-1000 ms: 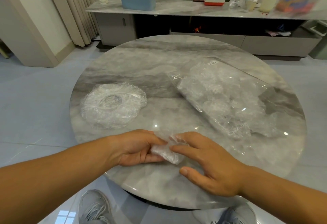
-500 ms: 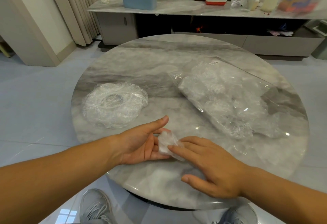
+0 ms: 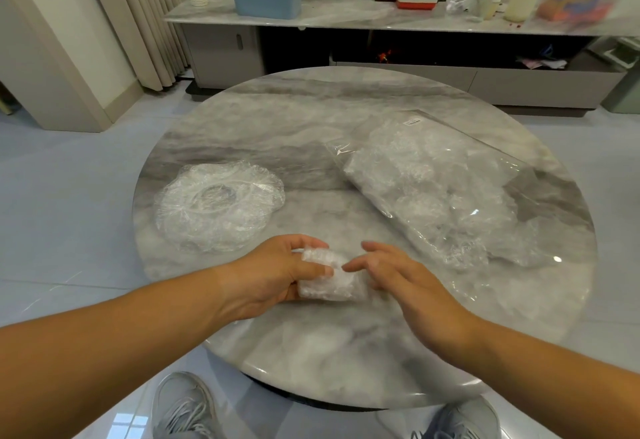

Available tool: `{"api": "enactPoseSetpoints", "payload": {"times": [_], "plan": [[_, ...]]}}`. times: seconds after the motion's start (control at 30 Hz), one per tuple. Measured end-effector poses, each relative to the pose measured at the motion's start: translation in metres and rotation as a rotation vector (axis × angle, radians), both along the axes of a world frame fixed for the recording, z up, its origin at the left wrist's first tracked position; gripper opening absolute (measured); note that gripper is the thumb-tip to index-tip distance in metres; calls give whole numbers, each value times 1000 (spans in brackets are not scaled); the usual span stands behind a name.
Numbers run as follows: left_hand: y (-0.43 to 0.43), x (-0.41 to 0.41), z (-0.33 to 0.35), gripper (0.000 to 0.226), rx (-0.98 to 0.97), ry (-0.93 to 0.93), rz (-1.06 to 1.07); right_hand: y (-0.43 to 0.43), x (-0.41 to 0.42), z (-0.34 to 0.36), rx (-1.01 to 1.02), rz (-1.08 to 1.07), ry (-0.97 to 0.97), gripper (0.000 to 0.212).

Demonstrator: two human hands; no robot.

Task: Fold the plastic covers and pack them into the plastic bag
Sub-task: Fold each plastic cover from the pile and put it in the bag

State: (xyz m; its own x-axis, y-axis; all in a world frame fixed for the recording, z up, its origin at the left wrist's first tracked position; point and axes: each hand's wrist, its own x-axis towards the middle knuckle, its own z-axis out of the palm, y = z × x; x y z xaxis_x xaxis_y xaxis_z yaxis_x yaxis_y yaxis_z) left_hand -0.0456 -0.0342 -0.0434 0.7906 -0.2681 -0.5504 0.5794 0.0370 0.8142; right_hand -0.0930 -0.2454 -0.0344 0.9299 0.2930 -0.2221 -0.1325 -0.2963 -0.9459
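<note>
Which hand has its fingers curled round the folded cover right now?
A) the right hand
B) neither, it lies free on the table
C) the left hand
C: the left hand has its thumb and fingers curled round the folded cover, while the right hand is beside it with its fingers straight.
</note>
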Motion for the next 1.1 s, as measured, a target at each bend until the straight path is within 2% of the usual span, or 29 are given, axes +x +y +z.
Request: {"api": "enactPoseSetpoints", "payload": {"times": [0.1,0.2,0.33,0.53,0.6,0.7,0.77,0.87,0.97,1.1], "plan": [[-11,1,9,42,0,-97,25,-1,3,5,173,-84,170,54],[-23,1,19,41,20,-186,21,-10,0,16,297,-151,228,54],[-47,-2,38,42,109,-324,-38,-27,-4,34,266,-189,122,56],[-87,-6,67,27,5,-328,-31,-67,-9,58,217,-396,-118,57],[-97,-5,70,24,98,-394,-66,-88,-9,66,194,-485,-252,59],[-110,-9,73,26,276,-596,-167,-123,-8,69,80,-653,-465,60],[-119,-14,71,31,395,-703,-301,-147,-5,60,-19,-753,-514,60],[-133,-23,64,46,577,-800,-569,-172,-2,40,-138,-831,-399,65],[-148,-28,53,69,753,-825,-729,-175,1,25,-233,-773,-259,69],[-157,-27,42,83,894,-807,-723,-150,4,24,61,-666,-111,67]]}}
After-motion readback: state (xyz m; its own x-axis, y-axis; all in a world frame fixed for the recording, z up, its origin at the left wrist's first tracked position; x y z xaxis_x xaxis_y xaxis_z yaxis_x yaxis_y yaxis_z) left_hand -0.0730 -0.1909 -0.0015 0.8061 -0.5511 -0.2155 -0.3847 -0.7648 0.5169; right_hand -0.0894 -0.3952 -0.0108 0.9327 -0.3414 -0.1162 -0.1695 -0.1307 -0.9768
